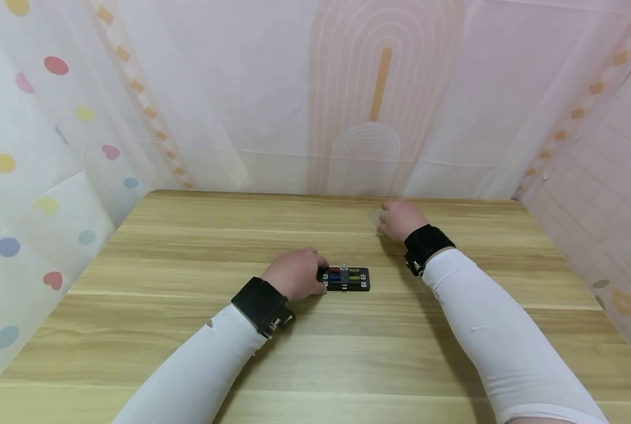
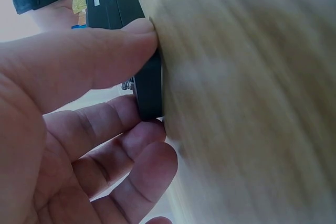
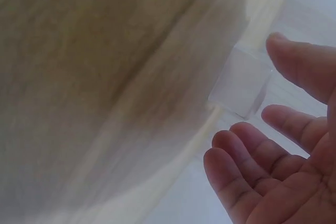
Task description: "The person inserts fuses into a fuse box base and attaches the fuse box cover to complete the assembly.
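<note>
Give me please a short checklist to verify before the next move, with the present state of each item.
1. Left hand holds the small black rectangular block with coloured inserts: ok; in the left wrist view, thumb and fingers pinch its end.
2. Block lies flat on the light wooden table: ok.
3. Right hand is at the small clear plastic cover: ok, fingers open beside it.
4. Right hand grips the cover: not ok, not yet closed on it.
5. Cover orientation: cannot tell, blurred.
</note>
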